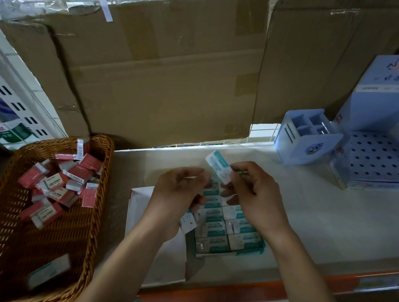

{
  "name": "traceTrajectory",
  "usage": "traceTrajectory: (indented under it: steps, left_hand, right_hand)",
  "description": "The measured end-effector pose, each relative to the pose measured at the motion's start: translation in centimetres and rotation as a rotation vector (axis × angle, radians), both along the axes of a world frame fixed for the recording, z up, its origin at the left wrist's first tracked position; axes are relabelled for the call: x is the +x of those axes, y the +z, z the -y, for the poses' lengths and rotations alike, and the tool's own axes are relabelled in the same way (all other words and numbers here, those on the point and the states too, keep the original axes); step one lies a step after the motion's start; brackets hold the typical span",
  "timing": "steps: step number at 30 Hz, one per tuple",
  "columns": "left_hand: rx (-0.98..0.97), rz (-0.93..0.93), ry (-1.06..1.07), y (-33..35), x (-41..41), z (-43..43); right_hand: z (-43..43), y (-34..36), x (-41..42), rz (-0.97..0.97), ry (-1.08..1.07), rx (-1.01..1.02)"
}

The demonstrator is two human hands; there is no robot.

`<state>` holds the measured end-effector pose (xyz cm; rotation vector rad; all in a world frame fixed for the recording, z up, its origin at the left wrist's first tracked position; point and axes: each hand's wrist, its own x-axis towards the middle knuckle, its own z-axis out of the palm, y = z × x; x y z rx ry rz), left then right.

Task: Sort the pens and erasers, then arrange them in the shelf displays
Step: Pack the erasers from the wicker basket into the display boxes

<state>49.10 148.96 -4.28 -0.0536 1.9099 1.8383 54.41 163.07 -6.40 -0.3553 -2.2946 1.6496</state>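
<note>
White shelf (313,216) with eraser tray (229,253), blue pen holder (306,147), perforated blue display stand (389,102).

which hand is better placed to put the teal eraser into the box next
Probably the right hand: it already pinches the teal eraser, just above the eraser box and its rows.

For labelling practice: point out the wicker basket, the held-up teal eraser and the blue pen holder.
wicker basket (99,213), head view, right rim.
teal eraser (217,165), head view, wrapper middle.
blue pen holder (308,149), head view, front face.

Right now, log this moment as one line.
step: sorting erasers | right hand: pinches teal eraser | left hand: above eraser box, hold unclear | basket: red erasers
</note>
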Motion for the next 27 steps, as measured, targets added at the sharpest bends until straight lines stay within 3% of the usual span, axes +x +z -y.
traceTrajectory:
  steps: [3,6,10,12,17,27]
  left_hand:
    - [-0.068,-0.082,-0.067,0.0,0.4,-0.6]
    - [-0.219,-0.292,-0.135,-0.1,-0.1,-0.8]
    - [-0.980,-0.890,-0.373,-0.8,-1.5,-0.3]
    - [-1.158,-0.993,-0.456,-1.1,-1.9,-0.3]
    - [-1.287,-1.168,-0.528,-2.0,-2.1,-0.8]
    - [-1.272,-1.118,-0.446,-3.5,-1.9,-1.2]
  right_hand:
    - [0.5,-0.3,-0.1,0.002,0.069,0.052]
    - [0.3,-0.5,-0.2,0.006,0.091,0.129]
    - [-0.9,-0.9,-0.1,0.039,0.036,0.281]
    - [-1.4,-1.3,0.0,0.080,0.028,0.362]
    - [-1.6,-2.2,0.4,0.168,0.027,0.454]
    - [-1.1,-3.2,-0.1,0.269,0.034,0.655]
